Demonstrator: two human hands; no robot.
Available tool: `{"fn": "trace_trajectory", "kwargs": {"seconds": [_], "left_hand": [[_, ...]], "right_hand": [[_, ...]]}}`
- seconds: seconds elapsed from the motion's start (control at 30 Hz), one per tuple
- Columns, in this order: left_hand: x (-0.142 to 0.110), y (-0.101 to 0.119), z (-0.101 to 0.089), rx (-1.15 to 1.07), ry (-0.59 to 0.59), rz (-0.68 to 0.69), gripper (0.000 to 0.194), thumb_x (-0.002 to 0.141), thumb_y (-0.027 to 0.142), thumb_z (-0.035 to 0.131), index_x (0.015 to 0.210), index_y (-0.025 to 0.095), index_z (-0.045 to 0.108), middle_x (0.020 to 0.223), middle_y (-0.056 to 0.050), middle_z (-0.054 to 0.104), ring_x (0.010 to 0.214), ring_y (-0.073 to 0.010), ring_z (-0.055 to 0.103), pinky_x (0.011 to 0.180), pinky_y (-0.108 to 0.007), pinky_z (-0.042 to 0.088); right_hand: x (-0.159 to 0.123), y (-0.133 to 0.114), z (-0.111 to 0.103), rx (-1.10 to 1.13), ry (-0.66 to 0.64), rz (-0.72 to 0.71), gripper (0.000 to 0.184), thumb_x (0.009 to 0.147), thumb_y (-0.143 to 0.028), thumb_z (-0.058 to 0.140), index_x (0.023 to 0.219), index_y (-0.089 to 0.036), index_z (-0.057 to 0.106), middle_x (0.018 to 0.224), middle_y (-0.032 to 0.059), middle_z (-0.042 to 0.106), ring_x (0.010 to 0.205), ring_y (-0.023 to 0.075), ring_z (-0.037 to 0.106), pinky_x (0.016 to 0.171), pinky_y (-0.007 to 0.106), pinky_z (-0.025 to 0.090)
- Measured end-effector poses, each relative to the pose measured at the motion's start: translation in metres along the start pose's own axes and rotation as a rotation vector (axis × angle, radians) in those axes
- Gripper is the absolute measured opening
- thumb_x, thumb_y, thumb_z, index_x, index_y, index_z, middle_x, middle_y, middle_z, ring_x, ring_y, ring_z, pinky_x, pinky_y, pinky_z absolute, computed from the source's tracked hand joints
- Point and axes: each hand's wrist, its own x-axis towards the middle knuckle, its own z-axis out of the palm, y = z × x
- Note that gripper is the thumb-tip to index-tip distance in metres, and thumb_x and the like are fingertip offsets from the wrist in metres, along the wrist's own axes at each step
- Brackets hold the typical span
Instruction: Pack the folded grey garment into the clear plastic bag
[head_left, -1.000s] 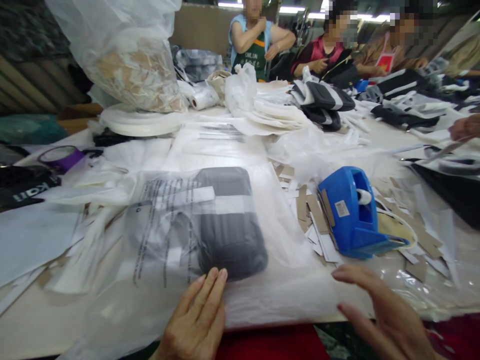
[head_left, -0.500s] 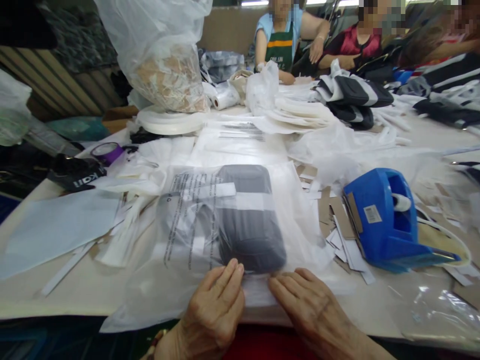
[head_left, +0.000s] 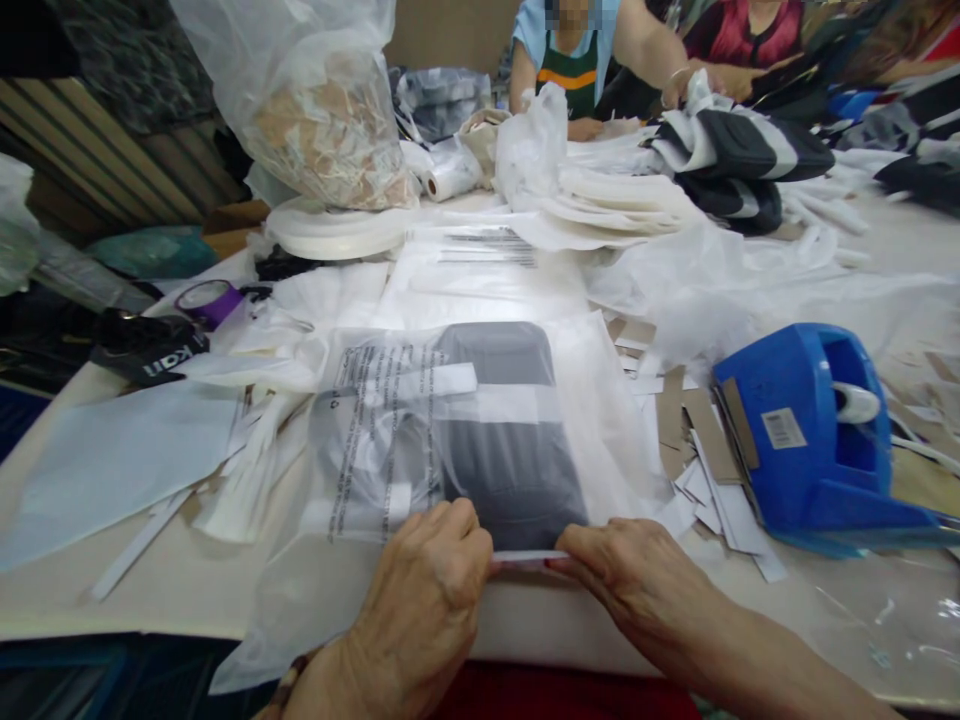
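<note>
Printed plastic bag (head_left: 281, 600) lies flat on the near part of the table (head_left: 540, 625), roughly mid-view, with a dark case (head_left: 510, 465) showing through its right part. Case has a pale band across it, and a white strip (head_left: 442, 380) shows just left of that band

I have both hands closed on the near edge of the bag. Left hand (head_left: 435, 570) grips it by the case's near left corner, knuckles up, fingers curled. Right hand (head_left: 637, 575) pinches the same edge by the near right corner, and a short stretch of folded film runs between them

To the right of the bag: cardboard scraps (head_left: 679, 430), then a blue tape dispenser (head_left: 787, 420) with a barcode label. To the left: a pale sheet (head_left: 127, 450), with black fabric (head_left: 150, 350) with white lettering and a purple tape roll (head_left: 214, 300) beyond it

Behind the bag: flat clear film (head_left: 480, 285), then white sheets (head_left: 630, 205) in a loose pile. Dark cases with white bands (head_left: 750, 150) are stacked to the right of those, and a big translucent sack (head_left: 322, 130) stands far left. Across the table I see a person in a green apron (head_left: 574, 75), another in a red top (head_left: 750, 35)
</note>
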Motion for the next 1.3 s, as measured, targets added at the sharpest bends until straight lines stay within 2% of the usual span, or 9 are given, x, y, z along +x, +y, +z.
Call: {"fn": "trace_trajectory", "kwargs": {"seconds": [0.1, 0.3, 0.47, 0.67, 0.83, 1.0, 1.1, 1.23, 1.3], "left_hand": [[0.012, -0.001, -0.004, 0.025, -0.144, -0.058, 0.024, 0.079, 0.009, 0.055, 0.056, 0.018, 0.051, 0.060, 0.000, 0.051, 0.052, -0.0138, 0.050, 0.048, -0.026, 0.033], [0.021, 0.002, -0.004, 0.169, -0.372, -0.200, 0.026, 0.086, 0.017, 0.047, 0.062, 0.018, 0.057, 0.065, -0.004, 0.055, 0.057, -0.0186, 0.057, 0.051, -0.028, 0.037], [0.022, 0.007, -0.006, 0.317, -0.326, -0.185, 0.026, 0.085, 0.019, 0.051, 0.060, 0.017, 0.058, 0.060, -0.004, 0.053, 0.052, -0.0197, 0.056, 0.046, -0.027, 0.034], [0.031, -0.001, -0.011, 0.402, -0.148, -0.154, 0.028, 0.072, 0.030, 0.069, 0.054, 0.017, 0.053, 0.058, -0.002, 0.049, 0.057, -0.0194, 0.054, 0.054, -0.031, 0.040], [0.038, -0.010, -0.012, 0.363, -0.249, -0.196, 0.034, 0.073, 0.039, 0.068, 0.052, 0.018, 0.054, 0.058, -0.002, 0.049, 0.055, -0.0203, 0.054, 0.053, -0.031, 0.038], [0.044, -0.011, -0.015, 0.344, -0.338, -0.241, 0.034, 0.075, 0.041, 0.066, 0.051, 0.018, 0.057, 0.058, -0.002, 0.052, 0.055, -0.0205, 0.057, 0.051, -0.029, 0.033], [0.047, -0.010, -0.016, 0.357, -0.362, -0.261, 0.033, 0.075, 0.041, 0.066, 0.052, 0.018, 0.058, 0.057, -0.002, 0.053, 0.055, -0.0196, 0.058, 0.049, -0.028, 0.030], [0.045, -0.013, -0.012, 0.347, -0.331, -0.249, 0.029, 0.075, 0.036, 0.066, 0.052, 0.019, 0.060, 0.057, -0.001, 0.053, 0.052, -0.0179, 0.057, 0.047, -0.026, 0.027], [0.039, -0.019, -0.007, 0.304, -0.274, -0.198, 0.023, 0.073, 0.030, 0.066, 0.052, 0.021, 0.061, 0.055, -0.001, 0.052, 0.048, -0.0175, 0.053, 0.046, -0.026, 0.024]], "right_hand": [[0.005, 0.002, -0.006, 0.113, -0.078, 0.079, 0.039, 0.092, -0.041, 0.041, 0.063, -0.019, 0.056, 0.051, -0.0011, 0.054, 0.046, 0.0110, 0.044, 0.048, 0.025, 0.017], [0.014, 0.005, -0.005, 0.159, -0.086, 0.149, 0.039, 0.093, -0.040, 0.039, 0.066, -0.020, 0.059, 0.058, 0.0014, 0.060, 0.052, 0.0141, 0.051, 0.050, 0.026, 0.019], [0.020, 0.006, -0.003, 0.136, -0.085, 0.156, 0.037, 0.092, -0.037, 0.042, 0.066, -0.019, 0.063, 0.061, 0.0044, 0.064, 0.056, 0.0170, 0.057, 0.051, 0.028, 0.020], [0.024, 0.012, -0.003, 0.183, -0.058, 0.146, 0.039, 0.090, -0.039, 0.045, 0.062, -0.020, 0.064, 0.058, 0.0037, 0.063, 0.053, 0.0154, 0.054, 0.049, 0.028, 0.018], [0.022, 0.021, -0.009, 0.201, -0.096, 0.242, 0.038, 0.085, -0.047, 0.050, 0.060, -0.021, 0.063, 0.055, 0.0025, 0.061, 0.053, 0.0155, 0.052, 0.049, 0.027, 0.019], [0.010, 0.049, -0.005, 0.132, -0.064, 0.345, 0.033, 0.086, -0.044, 0.050, 0.065, -0.021, 0.060, 0.058, 0.0019, 0.061, 0.060, 0.0186, 0.058, 0.053, 0.026, 0.027], [-0.004, 0.065, 0.008, -0.038, 0.124, 0.361, 0.026, 0.088, -0.035, 0.050, 0.068, -0.020, 0.059, 0.062, 0.0036, 0.062, 0.063, 0.0218, 0.060, 0.056, 0.029, 0.033], [-0.040, 0.071, 0.013, -0.152, 0.702, 0.178, 0.008, 0.085, -0.023, 0.054, 0.085, -0.020, 0.061, 0.078, 0.0054, 0.065, 0.073, 0.0210, 0.059, 0.069, 0.033, 0.041], [-0.063, 0.076, 0.003, -0.172, 0.979, 0.196, 0.011, 0.085, -0.022, 0.055, 0.095, -0.021, 0.060, 0.087, 0.0057, 0.063, 0.079, 0.0192, 0.058, 0.077, 0.033, 0.042]]}}
